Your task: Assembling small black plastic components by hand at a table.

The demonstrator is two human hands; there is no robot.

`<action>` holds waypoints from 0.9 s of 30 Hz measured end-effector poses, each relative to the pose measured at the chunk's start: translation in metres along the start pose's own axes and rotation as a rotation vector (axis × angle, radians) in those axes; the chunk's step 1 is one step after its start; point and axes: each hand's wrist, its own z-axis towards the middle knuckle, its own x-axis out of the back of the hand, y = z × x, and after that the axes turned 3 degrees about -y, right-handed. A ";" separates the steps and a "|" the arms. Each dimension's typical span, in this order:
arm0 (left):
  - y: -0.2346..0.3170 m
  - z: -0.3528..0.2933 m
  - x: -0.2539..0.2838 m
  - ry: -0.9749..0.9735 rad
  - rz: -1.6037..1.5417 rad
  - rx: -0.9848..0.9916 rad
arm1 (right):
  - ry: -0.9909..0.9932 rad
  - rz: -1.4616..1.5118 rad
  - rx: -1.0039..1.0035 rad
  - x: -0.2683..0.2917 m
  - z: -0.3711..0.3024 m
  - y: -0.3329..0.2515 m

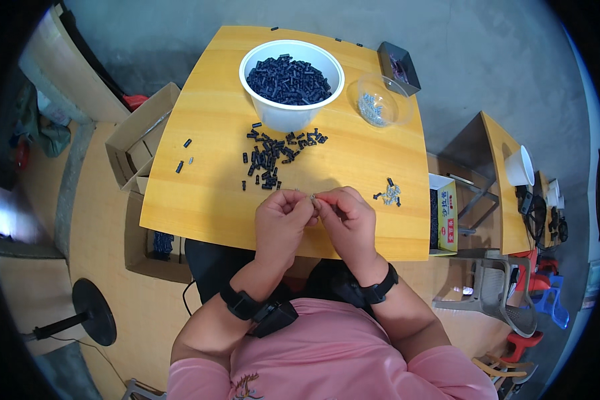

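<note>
Close together over the table's near edge, my left hand [285,217] and my right hand [348,217] pinch with thumb and forefinger. A tiny silvery piece [313,197] shows where the fingertips meet; its exact kind is too small to make out. Just beyond my hands lies a loose pile of small black cylindrical plastic parts [268,157]. To the right of my right hand is a little heap of clear or silvery small pieces [391,195] with a few black parts around it. Farther back stands a white tub [283,115] full of the same black parts.
On the yellow wooden table [200,180], a clear round bowl [401,110] holds small silvery pieces, beside a black box [407,67]. Cardboard boxes [143,130] stand on the floor at the left. A yellow-and-white carton [449,213] and a chair [487,293] are at the right.
</note>
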 end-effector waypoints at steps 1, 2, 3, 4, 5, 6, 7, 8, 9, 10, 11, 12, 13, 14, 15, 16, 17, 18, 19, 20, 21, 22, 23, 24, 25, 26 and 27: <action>0.000 0.001 0.001 0.002 0.002 0.002 | -0.015 -0.071 0.013 0.000 0.000 -0.001; 0.000 0.001 0.002 0.003 -0.014 0.005 | -0.015 -0.069 0.011 -0.001 0.000 -0.002; 0.001 0.002 0.003 0.003 -0.030 0.007 | -0.015 -0.086 0.050 -0.001 0.000 -0.003; 0.001 0.002 0.004 0.005 -0.028 0.009 | -0.014 -0.102 0.090 -0.002 0.001 -0.003; 0.000 0.003 0.005 0.014 -0.011 0.018 | -0.014 -0.100 0.088 -0.002 0.001 -0.002; 0.000 0.004 0.005 0.022 0.004 0.027 | -0.037 -0.107 0.106 -0.001 0.002 0.000; -0.001 0.005 0.006 0.023 0.007 0.028 | -0.060 -0.114 0.124 0.000 0.003 0.001; -0.002 0.006 0.007 0.020 0.013 0.033 | -0.059 -0.112 0.122 0.001 0.005 0.002; -0.002 0.007 0.008 0.018 0.020 0.037 | -0.101 -0.159 0.124 0.002 0.007 0.003; 0.000 0.007 0.008 0.018 0.023 0.037 | -0.144 -0.206 0.127 0.003 0.009 0.003; 0.002 0.008 0.009 0.010 0.164 0.022 | -0.141 -0.203 0.126 0.004 0.011 0.004; 0.004 0.010 0.010 0.001 0.305 0.009 | -0.162 -0.252 0.157 0.005 0.012 0.005; 0.006 0.012 0.011 0.001 0.309 0.010 | -0.182 -0.300 0.188 0.006 0.012 0.006; 0.010 0.015 0.011 0.026 0.522 -0.083 | -0.179 -0.296 0.186 0.008 0.012 0.007; 0.013 0.019 0.011 0.055 0.735 -0.179 | -0.140 -0.257 0.119 0.009 0.012 0.006; 0.015 0.023 0.012 0.057 0.741 -0.179 | -0.102 -0.217 0.052 0.011 0.012 0.007; 0.016 0.028 0.012 0.067 0.936 -0.407 | -0.101 -0.211 0.052 0.013 0.011 0.008; 0.018 0.032 0.013 0.076 1.128 -0.639 | -0.081 -0.160 -0.030 0.016 0.009 0.010; 0.020 0.037 0.014 0.078 1.136 -0.639 | -0.063 -0.108 -0.112 0.018 0.007 0.012; 0.022 0.042 0.014 0.083 1.273 -0.750 | -0.062 -0.100 -0.113 0.021 0.005 0.013; 0.023 0.045 0.013 0.084 1.409 -0.861 | -0.077 -0.119 -0.128 0.024 0.004 0.012; 0.023 0.047 0.013 0.082 1.417 -0.859 | -0.092 -0.138 -0.143 0.026 0.002 0.013; 0.022 0.048 0.012 0.058 1.446 -0.841 | -0.091 -0.131 -0.147 0.026 0.000 0.015; 0.021 0.048 0.011 0.032 1.474 -0.821 | -0.086 -0.094 -0.171 0.027 -0.002 0.017; 0.020 0.048 0.010 0.028 1.481 -0.817 | -0.081 -0.057 -0.195 0.027 -0.004 0.019; 0.018 0.048 0.010 0.009 1.511 -0.814 | -0.080 -0.051 -0.200 0.027 -0.005 0.020; 0.018 0.048 0.009 -0.008 1.541 -0.812 | -0.070 -0.012 -0.220 0.027 -0.005 0.021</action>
